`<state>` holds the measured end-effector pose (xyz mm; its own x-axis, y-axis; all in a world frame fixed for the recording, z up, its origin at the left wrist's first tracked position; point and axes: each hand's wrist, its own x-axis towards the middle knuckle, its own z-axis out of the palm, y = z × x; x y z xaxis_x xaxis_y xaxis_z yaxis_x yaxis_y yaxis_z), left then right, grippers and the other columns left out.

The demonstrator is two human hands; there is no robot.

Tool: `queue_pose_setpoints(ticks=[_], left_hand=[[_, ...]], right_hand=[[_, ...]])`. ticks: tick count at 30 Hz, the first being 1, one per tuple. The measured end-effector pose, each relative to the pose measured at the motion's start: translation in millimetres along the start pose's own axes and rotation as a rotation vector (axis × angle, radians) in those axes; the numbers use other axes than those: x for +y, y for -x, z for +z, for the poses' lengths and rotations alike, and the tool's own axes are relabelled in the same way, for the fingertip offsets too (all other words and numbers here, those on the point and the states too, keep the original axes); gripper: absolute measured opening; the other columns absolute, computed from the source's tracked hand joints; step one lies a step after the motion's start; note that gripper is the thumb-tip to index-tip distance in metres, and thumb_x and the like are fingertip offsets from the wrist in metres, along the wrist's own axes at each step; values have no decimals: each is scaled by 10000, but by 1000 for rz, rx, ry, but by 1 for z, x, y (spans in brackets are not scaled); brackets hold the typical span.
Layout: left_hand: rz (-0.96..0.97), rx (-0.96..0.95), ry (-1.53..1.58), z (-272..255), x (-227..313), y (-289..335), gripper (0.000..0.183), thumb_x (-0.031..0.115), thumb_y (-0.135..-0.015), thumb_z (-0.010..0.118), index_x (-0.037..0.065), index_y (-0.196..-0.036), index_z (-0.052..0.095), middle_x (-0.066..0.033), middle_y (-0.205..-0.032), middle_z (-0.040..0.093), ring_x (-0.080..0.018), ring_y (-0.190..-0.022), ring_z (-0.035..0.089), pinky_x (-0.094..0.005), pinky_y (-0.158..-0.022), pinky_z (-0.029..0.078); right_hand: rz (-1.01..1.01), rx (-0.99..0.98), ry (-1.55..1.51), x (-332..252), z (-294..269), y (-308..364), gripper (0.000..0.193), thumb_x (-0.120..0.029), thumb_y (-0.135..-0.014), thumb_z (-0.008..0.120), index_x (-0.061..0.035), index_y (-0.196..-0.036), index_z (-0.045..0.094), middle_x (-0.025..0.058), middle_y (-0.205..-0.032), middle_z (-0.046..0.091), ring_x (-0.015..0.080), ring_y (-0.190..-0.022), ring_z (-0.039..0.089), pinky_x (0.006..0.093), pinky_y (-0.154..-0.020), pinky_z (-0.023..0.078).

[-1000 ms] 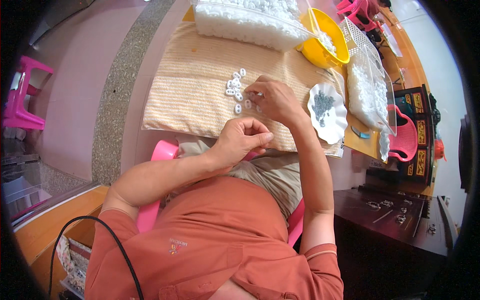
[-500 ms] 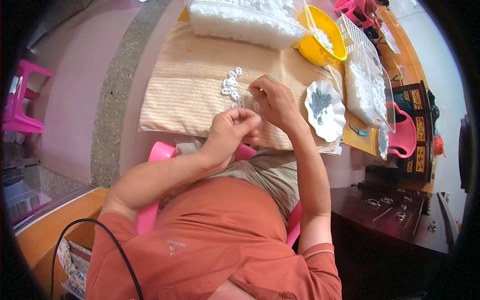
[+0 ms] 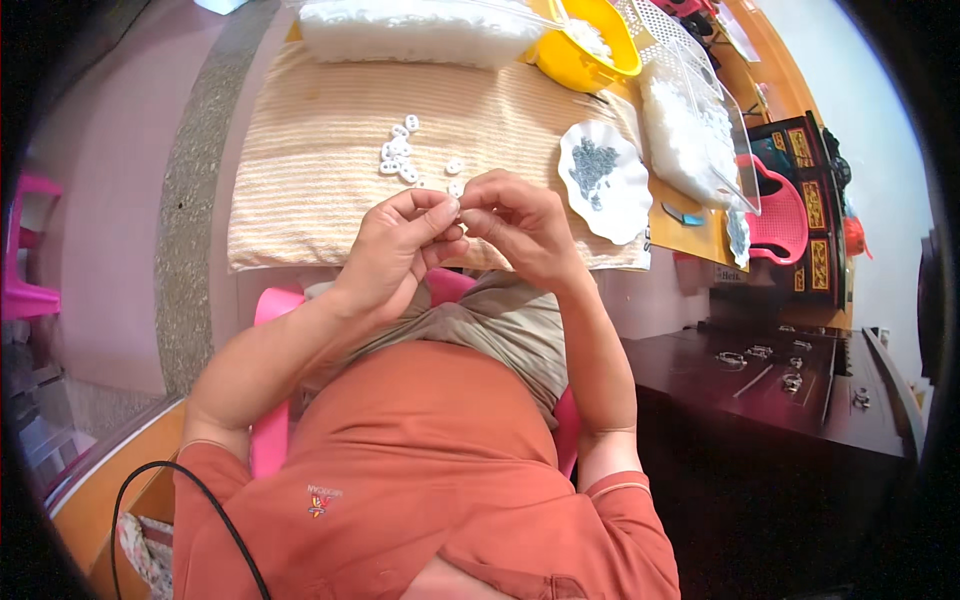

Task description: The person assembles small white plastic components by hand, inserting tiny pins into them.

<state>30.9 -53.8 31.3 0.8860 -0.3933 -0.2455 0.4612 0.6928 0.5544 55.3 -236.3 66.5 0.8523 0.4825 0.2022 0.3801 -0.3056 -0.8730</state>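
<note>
My left hand (image 3: 400, 243) and my right hand (image 3: 522, 228) meet fingertip to fingertip above the towel's near edge. Both are closed in a pinch; whatever lies between the fingers is too small and hidden to make out. Just beyond them, several small white oval pieces with dark holes (image 3: 397, 148) sit in a loose cluster on the striped towel (image 3: 310, 150). A couple of similar white pieces (image 3: 454, 166) lie apart, close to my fingers. To the right stands a white scalloped plate (image 3: 628, 208) bearing a heap of tiny dark grey parts (image 3: 594, 170).
At the far side stand a clear bin of white pieces (image 3: 410, 35) and a yellow basket (image 3: 580, 62). Another clear bin (image 3: 690, 135) is at the right, near a blue-handled tool (image 3: 683, 214). A dark cabinet (image 3: 740, 390) borders my right; a pink stool (image 3: 30, 250) is left.
My right hand has come from over the towel to meet my left, and their fingertips now touch. The whole view has shifted, so the table things appear further left and up.
</note>
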Motion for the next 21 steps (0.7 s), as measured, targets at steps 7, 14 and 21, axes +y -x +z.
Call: queue_pose_setpoints(ticks=[7, 14, 21], left_hand=[[-60, -71, -19, 4, -3, 1, 166, 90, -895, 624, 15, -1032, 567, -58, -873, 631, -121, -765, 623, -255, -712, 552], [-97, -83, -36, 6, -1, 4, 184, 61, -888, 624, 5, -1059, 588, -52, -888, 638, -126, -767, 634, -254, -705, 555], [-101, -106, -81, 6, -5, 5, 165, 54, -883, 628, 14, -1040, 594, -53, -880, 642, -127, -770, 638, -252, -711, 553]], right_hand=[[318, 18, -596, -2, -3, 14, 171, -22, -848, 664, 50, -999, 629, 70, -942, 619, 121, -799, 618, 239, -701, 533], [293, 356, -105, 30, -49, 33, 152, -34, -854, 655, 17, -997, 646, 17, -782, 630, 68, -702, 569, 211, -628, 473], [325, 544, 426, 71, -131, 53, 186, -73, -802, 669, 27, -959, 662, 84, -790, 677, 124, -672, 617, 261, -607, 492]])
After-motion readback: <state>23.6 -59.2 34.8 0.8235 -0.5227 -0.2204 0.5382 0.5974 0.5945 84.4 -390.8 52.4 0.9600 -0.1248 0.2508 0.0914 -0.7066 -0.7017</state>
